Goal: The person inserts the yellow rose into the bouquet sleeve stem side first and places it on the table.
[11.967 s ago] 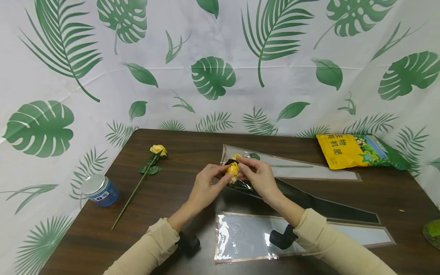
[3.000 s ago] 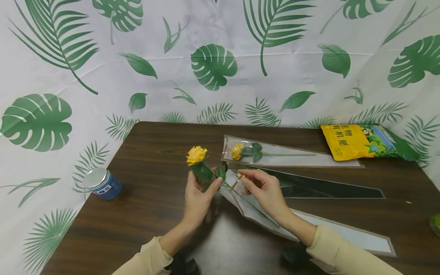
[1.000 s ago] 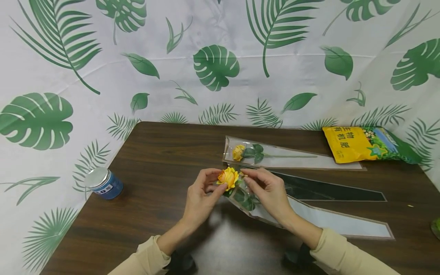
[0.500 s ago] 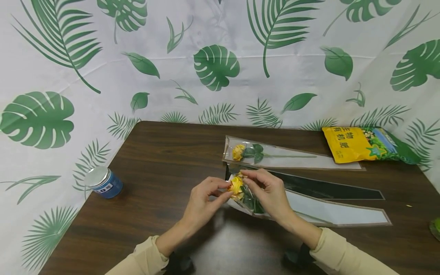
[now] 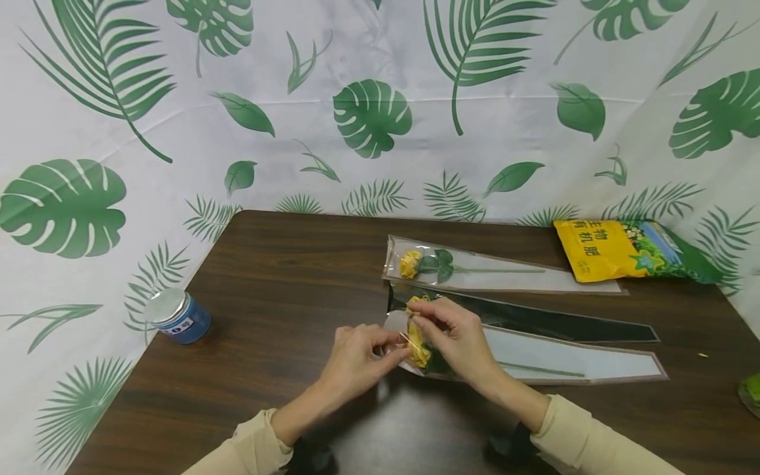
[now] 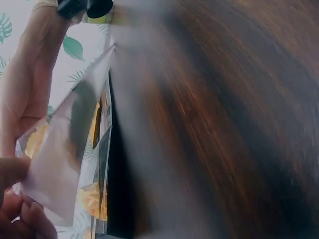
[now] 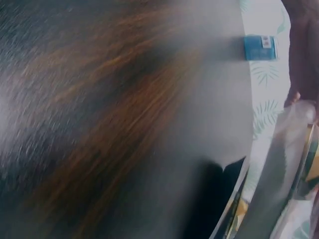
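Observation:
My left hand (image 5: 362,359) pinches the open end of a clear, white-backed flower sleeve (image 5: 594,363). Thumb and fingertips of my right hand (image 5: 457,336) grip the far side of that same mouth. Inside lies a yellow rose (image 5: 419,346), its green stem (image 5: 540,369) running right; my right hand covers part of its leaves. The left wrist view shows the sleeve's film (image 6: 55,169) stretched between both hands. Behind it on the table lies a black flower sleeve (image 5: 570,323), with a bit of yellow bloom showing beside my right fingers.
Farther back, another clear sleeve (image 5: 582,284) holds a yellow rose (image 5: 410,264). A yellow bag (image 5: 600,254) lies at the back right, a blue tin (image 5: 187,323) stands at the left edge. A green-filled jar (image 5: 751,392) sits at the far right.
The rose that lay on the left of the table has gone into the front sleeve, stem first, then its bloom. My left hand has shifted from the bloom to the sleeve's mouth.

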The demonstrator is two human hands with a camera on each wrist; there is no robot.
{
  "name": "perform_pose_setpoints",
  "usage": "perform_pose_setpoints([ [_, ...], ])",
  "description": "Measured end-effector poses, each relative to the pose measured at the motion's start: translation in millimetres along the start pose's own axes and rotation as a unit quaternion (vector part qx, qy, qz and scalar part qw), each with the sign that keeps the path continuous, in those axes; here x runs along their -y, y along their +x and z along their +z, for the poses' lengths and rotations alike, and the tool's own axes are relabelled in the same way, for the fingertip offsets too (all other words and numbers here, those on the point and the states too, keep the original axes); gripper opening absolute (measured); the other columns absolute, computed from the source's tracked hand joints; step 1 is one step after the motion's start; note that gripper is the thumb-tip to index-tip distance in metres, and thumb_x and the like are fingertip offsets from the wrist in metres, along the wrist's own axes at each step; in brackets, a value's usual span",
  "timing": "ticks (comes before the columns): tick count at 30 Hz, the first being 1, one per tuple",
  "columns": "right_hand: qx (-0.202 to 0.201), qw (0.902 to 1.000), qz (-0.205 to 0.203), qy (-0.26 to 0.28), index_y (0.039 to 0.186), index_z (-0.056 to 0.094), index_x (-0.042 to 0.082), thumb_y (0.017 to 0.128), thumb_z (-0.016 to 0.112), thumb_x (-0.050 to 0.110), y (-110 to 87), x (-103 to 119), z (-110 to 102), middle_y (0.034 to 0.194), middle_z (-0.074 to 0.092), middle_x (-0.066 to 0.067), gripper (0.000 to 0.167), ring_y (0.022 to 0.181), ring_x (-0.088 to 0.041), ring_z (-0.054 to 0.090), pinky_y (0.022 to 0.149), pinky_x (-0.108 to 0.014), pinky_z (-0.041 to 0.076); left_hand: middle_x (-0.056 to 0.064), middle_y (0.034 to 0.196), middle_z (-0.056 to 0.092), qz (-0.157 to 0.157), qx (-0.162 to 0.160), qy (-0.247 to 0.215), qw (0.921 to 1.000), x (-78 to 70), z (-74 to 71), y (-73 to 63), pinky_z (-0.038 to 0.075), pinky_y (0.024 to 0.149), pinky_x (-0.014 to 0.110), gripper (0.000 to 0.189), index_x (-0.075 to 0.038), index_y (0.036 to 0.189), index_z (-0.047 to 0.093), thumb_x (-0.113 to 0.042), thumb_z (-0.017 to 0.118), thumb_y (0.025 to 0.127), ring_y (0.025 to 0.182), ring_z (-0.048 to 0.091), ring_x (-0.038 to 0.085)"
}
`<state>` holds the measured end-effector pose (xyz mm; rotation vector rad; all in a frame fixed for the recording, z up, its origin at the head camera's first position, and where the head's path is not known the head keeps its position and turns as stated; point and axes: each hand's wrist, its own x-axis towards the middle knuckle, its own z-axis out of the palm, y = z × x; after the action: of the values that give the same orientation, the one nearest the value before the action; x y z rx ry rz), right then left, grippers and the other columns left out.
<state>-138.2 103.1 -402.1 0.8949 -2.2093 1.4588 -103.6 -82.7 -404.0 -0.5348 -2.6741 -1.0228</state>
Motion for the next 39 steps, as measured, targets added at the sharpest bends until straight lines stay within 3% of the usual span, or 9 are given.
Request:
perform_pose_setpoints([
  [5, 0.042, 0.9962, -0.011, -0.076, 0.112, 0.066, 0.005, 0.077, 0.073, -0.002, -13.4, -10, -21, 0.086, 0.061, 0.002, 0.036, 0.074, -0.004, 0.056, 0.063, -0.019, 0.052, -0.013, 0.072, 0.062, -0.049, 0.046, -0.086, 0.9940, 2.3, 3.6, -4.0, 0.036, 0.068, 0.022, 0.011, -0.019, 0.093, 0.075, -0.024, 0.071, 0.083, 0.063, 0.052, -0.003],
  [8, 0.069, 0.9870, -0.027, -0.143, 0.116, 0.064, 0.005, 0.071, 0.079, 0.005, -32.9, -16, -41, 0.092, 0.060, 0.002, 0.048, 0.079, -0.009, 0.057, 0.064, -0.022, 0.051, -0.011, 0.080, 0.067, -0.066, 0.068, -0.110, 0.9895, 5.0, 4.1, -8.6, 0.032, 0.074, 0.027, 0.015, -0.021, 0.099, 0.074, -0.023, 0.070, 0.085, 0.064, 0.054, -0.004],
  [11, 0.122, 0.9626, -0.053, -0.236, 0.119, 0.063, 0.006, 0.068, 0.083, 0.026, -54.8, -23, -59, 0.100, 0.059, 0.000, 0.058, 0.084, -0.011, 0.054, 0.065, -0.025, 0.049, -0.009, 0.088, 0.070, -0.069, 0.083, -0.113, 0.9877, 8.0, 3.4, -13.4, 0.029, 0.077, 0.031, 0.015, -0.021, 0.098, 0.073, -0.022, 0.070, 0.084, 0.068, 0.055, -0.003],
  [15, 0.200, 0.9204, -0.065, -0.330, 0.120, 0.064, 0.008, 0.066, 0.081, 0.044, -74.0, -29, -72, 0.106, 0.058, -0.001, 0.066, 0.090, -0.013, 0.053, 0.068, -0.031, 0.049, -0.010, 0.091, 0.072, -0.083, 0.099, -0.113, 0.9851, 12.4, 3.2, -20.0, 0.028, 0.080, 0.035, 0.007, -0.022, 0.091, 0.073, -0.022, 0.069, 0.084, 0.076, 0.059, 0.001],
  [18, 0.222, 0.9060, -0.053, -0.357, 0.118, 0.065, 0.007, 0.066, 0.081, 0.044, -79.8, -31, -76, 0.105, 0.058, -0.003, 0.065, 0.090, -0.016, 0.054, 0.066, -0.033, 0.049, -0.015, 0.083, 0.070, -0.092, 0.109, -0.107, 0.9839, 14.8, 3.6, -23.4, 0.031, 0.082, 0.038, 0.008, -0.025, 0.080, 0.071, -0.029, 0.068, 0.086, 0.077, 0.058, 0.001],
  [22, 0.229, 0.9009, -0.045, -0.366, 0.117, 0.066, 0.006, 0.069, 0.079, 0.045, -82.3, -32, -78, 0.103, 0.057, -0.003, 0.064, 0.088, -0.017, 0.053, 0.061, -0.031, 0.046, -0.015, 0.080, 0.065, -0.090, 0.146, -0.122, 0.9776, 18.7, 0.4, -27.8, 0.034, 0.081, 0.035, 0.019, -0.022, 0.069, 0.067, -0.030, 0.067, 0.085, 0.075, 0.053, -0.001],
  [30, 0.233, 0.9003, -0.046, -0.365, 0.120, 0.064, 0.006, 0.066, 0.080, 0.047, -86.0, -34, -82, 0.097, 0.051, -0.002, 0.070, 0.081, -0.013, 0.044, 0.061, -0.027, 0.039, -0.011, 0.068, 0.058, -0.105, 0.258, -0.172, 0.9449, 24.8, -8.0, -35.9, 0.035, 0.053, 0.017, 0.019, -0.010, 0.069, 0.070, -0.022, 0.070, 0.083, 0.061, 0.044, -0.002],
  [34, 0.211, 0.9015, -0.064, -0.372, 0.121, 0.064, 0.006, 0.064, 0.077, 0.057, -92.3, -36, -84, 0.097, 0.051, -0.004, 0.077, 0.081, -0.014, 0.044, 0.062, -0.028, 0.038, -0.013, 0.071, 0.057, -0.091, 0.275, -0.136, 0.9475, 25.6, -8.6, -36.9, 0.036, 0.056, 0.017, 0.019, -0.014, 0.065, 0.069, -0.025, 0.073, 0.080, 0.064, 0.045, -0.003],
  [39, 0.211, 0.8988, -0.046, -0.381, 0.120, 0.064, 0.007, 0.065, 0.073, 0.063, -96.5, -36, -88, 0.097, 0.050, -0.004, 0.079, 0.080, -0.014, 0.042, 0.059, -0.025, 0.034, -0.017, 0.068, 0.053, -0.063, 0.295, -0.090, 0.9492, 25.8, -9.2, -34.3, 0.035, 0.056, 0.017, 0.021, -0.018, 0.061, 0.066, -0.028, 0.076, 0.076, 0.062, 0.044, -0.003],
])
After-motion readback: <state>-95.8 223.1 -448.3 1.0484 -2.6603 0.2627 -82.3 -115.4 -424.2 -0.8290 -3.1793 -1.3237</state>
